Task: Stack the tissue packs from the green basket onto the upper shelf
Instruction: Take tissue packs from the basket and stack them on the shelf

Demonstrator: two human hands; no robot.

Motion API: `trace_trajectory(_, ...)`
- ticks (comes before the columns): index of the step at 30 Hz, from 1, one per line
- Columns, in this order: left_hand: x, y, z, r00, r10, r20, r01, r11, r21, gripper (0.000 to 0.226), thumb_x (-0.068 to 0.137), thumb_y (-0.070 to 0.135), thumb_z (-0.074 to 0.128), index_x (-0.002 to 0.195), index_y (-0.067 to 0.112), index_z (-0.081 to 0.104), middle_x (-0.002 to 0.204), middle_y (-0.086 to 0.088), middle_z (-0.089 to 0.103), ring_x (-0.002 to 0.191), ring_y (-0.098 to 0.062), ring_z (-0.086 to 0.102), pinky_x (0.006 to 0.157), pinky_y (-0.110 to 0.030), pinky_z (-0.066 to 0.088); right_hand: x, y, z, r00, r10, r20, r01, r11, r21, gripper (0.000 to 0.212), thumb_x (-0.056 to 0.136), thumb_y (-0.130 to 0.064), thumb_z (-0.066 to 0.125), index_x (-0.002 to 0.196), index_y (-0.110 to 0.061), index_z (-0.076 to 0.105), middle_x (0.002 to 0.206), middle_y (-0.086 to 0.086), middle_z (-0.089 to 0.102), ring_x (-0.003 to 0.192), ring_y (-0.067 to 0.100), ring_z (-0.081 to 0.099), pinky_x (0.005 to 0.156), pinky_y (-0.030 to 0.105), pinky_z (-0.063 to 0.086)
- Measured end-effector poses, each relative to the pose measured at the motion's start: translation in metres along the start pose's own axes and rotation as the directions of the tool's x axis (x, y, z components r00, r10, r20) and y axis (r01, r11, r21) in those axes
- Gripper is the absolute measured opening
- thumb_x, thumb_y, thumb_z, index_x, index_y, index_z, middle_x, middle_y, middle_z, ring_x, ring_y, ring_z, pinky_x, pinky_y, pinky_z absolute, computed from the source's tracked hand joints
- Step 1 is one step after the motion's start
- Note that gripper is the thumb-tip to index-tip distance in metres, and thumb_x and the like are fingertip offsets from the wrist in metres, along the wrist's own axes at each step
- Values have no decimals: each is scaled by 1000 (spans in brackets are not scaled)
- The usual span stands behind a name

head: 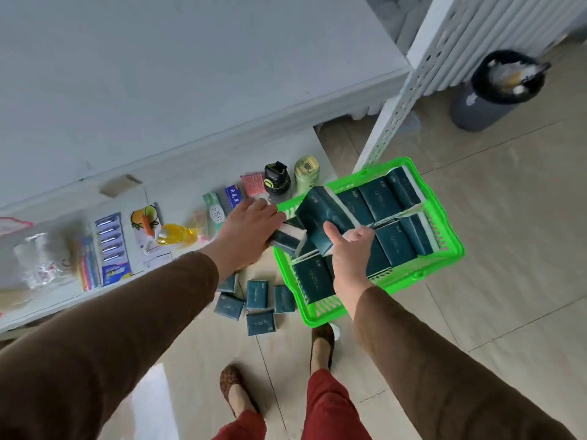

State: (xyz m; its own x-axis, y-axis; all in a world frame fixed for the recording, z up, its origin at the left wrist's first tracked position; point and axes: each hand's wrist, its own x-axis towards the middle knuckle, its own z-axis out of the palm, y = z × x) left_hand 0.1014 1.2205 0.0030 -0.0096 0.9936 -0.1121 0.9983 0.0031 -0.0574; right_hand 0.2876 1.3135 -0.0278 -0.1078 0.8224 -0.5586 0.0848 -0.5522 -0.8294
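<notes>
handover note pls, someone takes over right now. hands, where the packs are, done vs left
Left hand: holds one tissue pack at the green basket's left rim.
Right hand: grips a second pack, lifted above the basket.
Basket sits on the floor, with many packs in rows inside. Small packs lie on the floor beside it.
Upper shelf: no tissue packs visible on it.
Done: nothing stacked yet, as far as the view shows.
Left: put both held packs on the shelf, then empty the basket.

We see pale tiled floor (495, 217), white perforated shelf upright (397, 112), grey bin (489, 100) with black liner, white radiator (495, 33), soft daylight
</notes>
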Motion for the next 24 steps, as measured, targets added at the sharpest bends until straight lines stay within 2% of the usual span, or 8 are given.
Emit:
trace_trajectory(3,-62,-24,-58,988,-147,-44,142,986,-88,51,75,45,74,118,25,54,112,3,60,107,-24,52,92,-39,42,-71,-41,18,957,-243,156,264,956,-129,51,79,-27,82,114,-27,45,92,-11,52,81,1,55,81,24,45)
trace_trajectory(6,-146,-59,-107,955,-261,-141,235,956,-174,53,75,50,75,116,26,52,107,5,60,100,-22,54,85,-36,43,-145,-68,57,877,-383,291,439,884,-159,50,76,-37,82,114,-32,50,110,-2,62,105,16,63,93,46,52)
trace_trajectory(11,-297,-142,-169,875,-441,-198,386,884,-265,55,76,61,64,115,23,56,106,2,58,97,-21,52,82,-39,44,-253,-88,155,736,-481,476,618,765,-183,56,74,-45,82,118,-32,50,115,5,62,105,22,65,90,49,55)
trace_trajectory(15,-394,-219,-196,800,-560,-216,508,824,-252,56,75,54,68,118,20,59,112,-2,56,102,-25,51,82,-40,45,-304,-89,250,638,-482,601,696,694,-183,58,72,-46,80,118,-34,48,121,6,58,108,30,63,86,54,56)
trace_trajectory(17,-431,-258,-198,764,-600,-239,557,799,-227,51,78,45,73,120,20,58,114,-3,55,104,-25,50,85,-41,46,-321,-88,296,582,-507,636,744,647,-165,55,75,-45,79,118,-35,47,119,1,56,108,19,61,87,46,57)
trace_trajectory(20,-466,-314,-192,720,-644,-260,617,765,-184,49,81,34,74,124,20,55,116,-3,55,107,-26,49,88,-41,46,-340,-87,363,493,-535,686,793,600,-102,51,77,-41,79,117,-39,47,112,-9,58,96,-8,56,71,11,52)
trace_trajectory(22,-478,-353,-186,688,-680,-254,657,732,-182,51,80,31,75,126,20,54,117,-3,55,108,-26,48,89,-41,45,-347,-87,407,456,-540,708,812,578,-82,50,79,-34,80,117,-38,48,111,-13,60,96,-7,57,70,10,50)
trace_trajectory(24,-481,-393,-181,666,-703,-248,678,710,-191,52,78,28,77,125,19,54,116,-4,57,109,-28,49,90,-43,44,-346,-88,450,429,-547,719,831,551,-77,48,80,-31,80,118,-32,49,109,-15,61,99,1,58,76,20,51)
